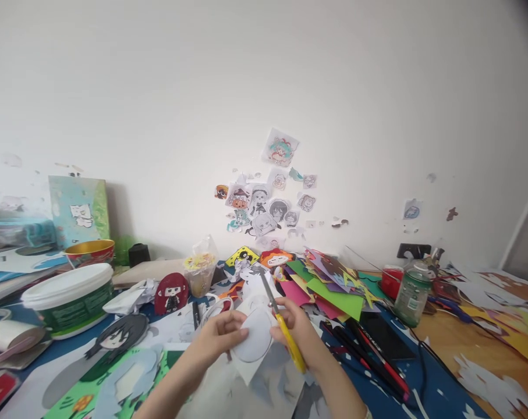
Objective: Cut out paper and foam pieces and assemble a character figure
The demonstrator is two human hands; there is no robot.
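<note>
My left hand point(226, 334) pinches the left edge of a white oval paper cutout point(252, 336) between thumb and fingers. At its right edge is my right hand point(293, 327), its fingers closed around yellow-handled scissors point(285, 331). The scissor blades point up and away to the left, beyond the oval, and look nearly closed. A pointed white paper corner point(248, 371) shows under the oval. Whether the right fingertips also touch the oval is hard to tell.
A green-and-white tub point(69, 302) stands at left, near a paper roll point(13, 336). Colored paper sheets point(333, 291) pile behind the hands. Black and red pens point(375, 355) lie at right, before a glass jar point(413, 295). Character cutouts point(172, 294) lie around.
</note>
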